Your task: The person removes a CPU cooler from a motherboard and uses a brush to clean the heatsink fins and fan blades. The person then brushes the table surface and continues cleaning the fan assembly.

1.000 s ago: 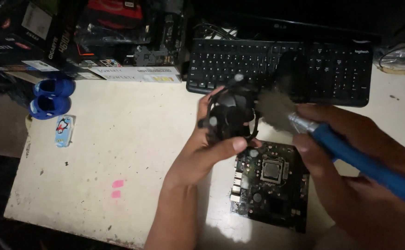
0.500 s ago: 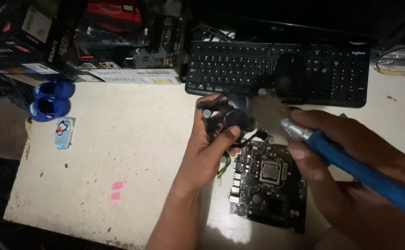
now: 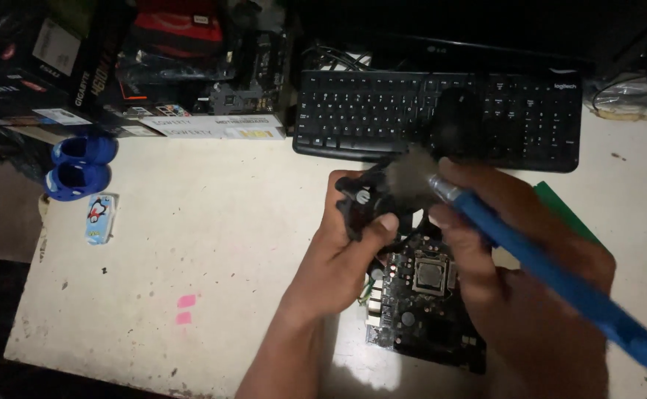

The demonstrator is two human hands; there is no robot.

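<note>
My left hand (image 3: 342, 247) grips a black cooler fan (image 3: 364, 199) and holds it above the table. My right hand (image 3: 512, 266) is closed around a blue-handled brush (image 3: 553, 277), and its grey bristles (image 3: 410, 174) touch the fan's right side. Below both hands a black motherboard (image 3: 423, 307) lies flat on the white table (image 3: 212, 251), its square processor socket facing up.
A black keyboard (image 3: 383, 111) lies at the back with a black mouse (image 3: 456, 125) on it. Boxes and computer parts (image 3: 153, 66) are stacked at the back left. Small blue shoes (image 3: 79, 166), a small printed card (image 3: 100, 218) and a green sheet (image 3: 567, 210) lie around.
The fan has been turned in my left hand and lowered slightly. The brush has moved left, from beside the fan onto it.
</note>
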